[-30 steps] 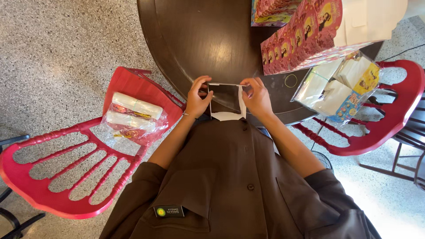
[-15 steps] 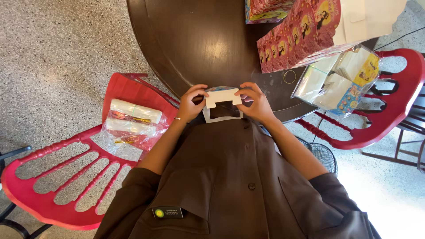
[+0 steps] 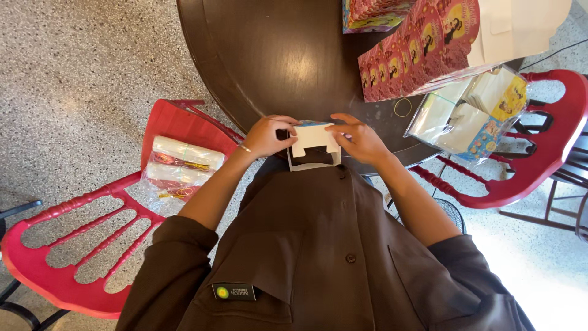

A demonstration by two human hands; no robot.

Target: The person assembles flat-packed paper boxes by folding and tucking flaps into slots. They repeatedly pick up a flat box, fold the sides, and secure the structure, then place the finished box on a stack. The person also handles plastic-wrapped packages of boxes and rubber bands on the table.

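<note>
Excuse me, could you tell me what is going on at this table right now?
A person in a brown shirt holds a small white cardboard box blank with both hands, left hand and right hand, at the edge of the dark round wooden table. Red printed flat cartons lie stacked on the table; plastic-wrapped bundles sit on a red chair.

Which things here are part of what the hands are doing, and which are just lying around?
In hand:
left hand
right hand
white cardboard box, held by both hands

Lying about:
rubber band on the table
red printed cartons
bagged packets on the red chair
</note>
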